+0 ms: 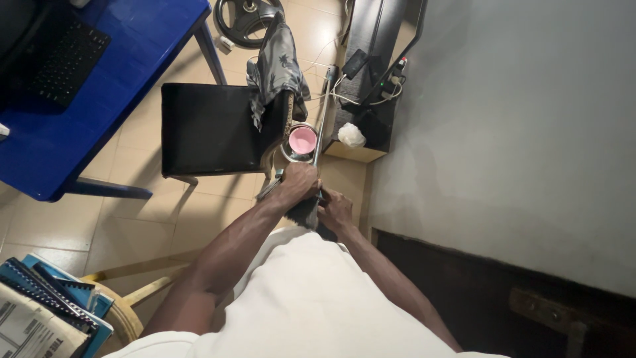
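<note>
- Left hand (299, 182) fingers wrapped shut around a thin metal rod (318, 136).
- Right hand (335, 210) fingers curled on dark bristles (306, 213), just beside a black chair (212, 129).

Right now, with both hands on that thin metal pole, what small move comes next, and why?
Probably draw the pole slightly back toward the body. The left hand and right hand both keep a closed grip on its near end, while its far end reaches the white cables and it passes close beside the pink-lidded pot.
</note>
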